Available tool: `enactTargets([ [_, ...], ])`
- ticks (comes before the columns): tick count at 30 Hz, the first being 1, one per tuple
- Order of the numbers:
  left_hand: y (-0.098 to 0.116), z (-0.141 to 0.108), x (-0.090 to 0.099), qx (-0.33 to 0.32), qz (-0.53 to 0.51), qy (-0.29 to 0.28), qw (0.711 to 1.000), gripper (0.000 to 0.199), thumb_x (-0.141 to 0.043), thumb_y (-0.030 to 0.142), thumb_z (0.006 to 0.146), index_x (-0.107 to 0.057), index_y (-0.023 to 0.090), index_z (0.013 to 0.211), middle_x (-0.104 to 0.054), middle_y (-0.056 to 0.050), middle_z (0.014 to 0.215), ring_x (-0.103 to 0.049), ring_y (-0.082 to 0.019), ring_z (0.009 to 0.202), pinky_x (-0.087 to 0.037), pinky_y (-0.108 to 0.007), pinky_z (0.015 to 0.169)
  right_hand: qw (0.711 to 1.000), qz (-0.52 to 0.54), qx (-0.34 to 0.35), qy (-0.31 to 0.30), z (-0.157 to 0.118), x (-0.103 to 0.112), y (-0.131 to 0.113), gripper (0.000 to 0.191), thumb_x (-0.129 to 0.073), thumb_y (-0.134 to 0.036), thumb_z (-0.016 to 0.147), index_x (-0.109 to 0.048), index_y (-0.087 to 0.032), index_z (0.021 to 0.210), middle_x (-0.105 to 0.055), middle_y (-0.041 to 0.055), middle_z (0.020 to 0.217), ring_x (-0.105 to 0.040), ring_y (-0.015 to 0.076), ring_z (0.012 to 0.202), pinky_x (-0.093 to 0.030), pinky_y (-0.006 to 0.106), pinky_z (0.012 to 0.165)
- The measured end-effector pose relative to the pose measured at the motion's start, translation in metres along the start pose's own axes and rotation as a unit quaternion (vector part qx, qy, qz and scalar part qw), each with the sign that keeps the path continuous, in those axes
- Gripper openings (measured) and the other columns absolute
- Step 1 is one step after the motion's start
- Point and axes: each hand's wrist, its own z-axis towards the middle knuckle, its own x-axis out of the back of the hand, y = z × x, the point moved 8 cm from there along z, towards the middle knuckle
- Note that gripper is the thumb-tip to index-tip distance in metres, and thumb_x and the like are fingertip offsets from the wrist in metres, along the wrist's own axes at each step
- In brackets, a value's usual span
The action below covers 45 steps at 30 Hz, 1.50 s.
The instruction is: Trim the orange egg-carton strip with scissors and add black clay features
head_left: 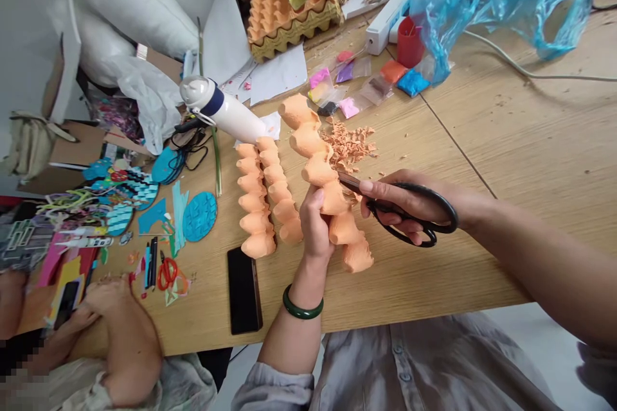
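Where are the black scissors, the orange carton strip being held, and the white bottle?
Black scissors (349,183): head view, on the blades.
Held orange carton strip (319,170): head view, on a middle cup.
White bottle (236,118): head view, on its body.

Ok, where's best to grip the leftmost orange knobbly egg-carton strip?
Probably pinch the leftmost strip mid-length, across one domed cup, from above-left: it bulges upward, a second orange strip lies close on the right, and a black rectangular phone sits at the near end.
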Motion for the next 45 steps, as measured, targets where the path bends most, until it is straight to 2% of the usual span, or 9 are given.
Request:
enactTargets([
  [5,-0.010,-0.002,-0.008,0.149,-0.237,0.001,0.960,0.048,-0.036,0.045,0.097,-0.071,0.018,0.116,-0.058,-0.004,0.074,-0.049,-0.016,0.059,-0.044,-0.030,0.049,0.971,-0.206,0.065,0.101,-0.001,0.020,-0.011,0.057,-0.065,-0.073,0.085,-0.064,-0.017,0.087,-0.047,-0.0043,0.058,-0.052,0.0122,0.047,-0.042,0.024,0.042],
  [11,-0.006,-0.004,-0.022,0.200,-0.371,-0.069,0.904,0.039,-0.036,0.038,0.099,-0.063,0.015,0.082,-0.047,-0.003,0.071,-0.038,-0.011,0.057,-0.037,-0.021,0.045,0.787,-0.503,0.236,0.267,-0.004,0.022,-0.031,0.021,-0.061,-0.035,0.090,-0.071,-0.020,0.101,-0.069,0.0032,0.082,-0.057,0.0148,0.066,-0.033,0.026,0.059],
  [13,-0.007,-0.006,-0.025,0.211,-0.385,-0.084,0.894,0.039,-0.037,0.039,0.100,-0.061,0.015,0.079,-0.046,-0.002,0.072,-0.037,-0.009,0.056,-0.037,-0.019,0.044,0.767,-0.511,0.262,0.286,-0.005,0.020,-0.032,0.019,-0.058,-0.031,0.091,-0.070,-0.019,0.099,-0.069,0.0042,0.082,-0.056,0.0152,0.068,-0.032,0.027,0.061],
  [15,-0.007,-0.006,-0.025,0.197,-0.388,-0.082,0.897,0.039,-0.038,0.039,0.099,-0.061,0.015,0.079,-0.047,-0.002,0.073,-0.039,-0.009,0.056,-0.039,-0.019,0.046,0.798,-0.475,0.258,0.266,-0.003,0.020,-0.030,0.021,-0.058,-0.035,0.091,-0.070,-0.018,0.095,-0.065,0.0025,0.074,-0.052,0.0138,0.062,-0.032,0.027,0.060],
  [20,-0.006,-0.004,-0.016,0.128,-0.349,-0.036,0.928,0.028,-0.047,0.039,0.094,-0.065,0.019,0.084,-0.052,-0.002,0.073,-0.049,-0.013,0.062,-0.046,-0.023,0.050,0.946,-0.253,0.155,0.130,0.005,0.017,-0.016,0.046,-0.064,-0.063,0.089,-0.065,-0.017,0.082,-0.050,-0.0033,0.055,-0.046,0.0101,0.046,-0.034,0.025,0.046],
  [23,-0.007,-0.004,-0.011,0.118,-0.302,0.010,0.946,0.027,-0.049,0.039,0.094,-0.069,0.020,0.091,-0.057,-0.002,0.076,-0.054,-0.014,0.064,-0.050,-0.024,0.055,0.989,-0.123,0.064,0.058,0.003,0.010,-0.007,0.059,-0.064,-0.076,0.084,-0.063,-0.017,0.083,-0.048,-0.0051,0.051,-0.043,0.0093,0.035,-0.035,0.025,0.036],
  [30,0.001,-0.001,0.001,-0.027,-0.106,0.052,0.993,0.041,-0.051,0.050,0.094,-0.067,0.023,0.120,-0.072,-0.009,0.117,-0.065,-0.026,0.121,-0.050,-0.042,0.112,0.996,-0.087,0.012,0.028,-0.005,0.004,-0.005,0.062,-0.063,-0.077,0.085,-0.065,-0.015,0.087,-0.050,-0.0046,0.046,-0.044,0.0094,0.031,-0.034,0.023,0.031],
  [37,0.013,-0.004,0.004,-0.126,0.015,0.047,0.991,0.050,-0.046,0.050,0.099,-0.057,0.022,0.139,-0.063,-0.011,0.144,-0.054,-0.027,0.142,-0.046,-0.041,0.119,0.994,-0.104,0.029,0.028,-0.005,0.003,-0.004,0.057,-0.068,-0.072,0.084,-0.067,-0.015,0.084,-0.053,-0.0048,0.049,-0.044,0.0079,0.032,-0.035,0.021,0.032],
  [45,0.014,-0.007,0.002,-0.096,-0.029,0.054,0.993,0.043,-0.054,0.045,0.097,-0.061,0.024,0.134,-0.062,-0.009,0.146,-0.054,-0.027,0.142,-0.044,-0.040,0.120,0.990,-0.129,0.047,0.018,-0.003,0.002,0.001,0.055,-0.067,-0.070,0.085,-0.066,-0.015,0.079,-0.053,-0.0034,0.046,-0.044,0.0094,0.031,-0.033,0.021,0.030],
])
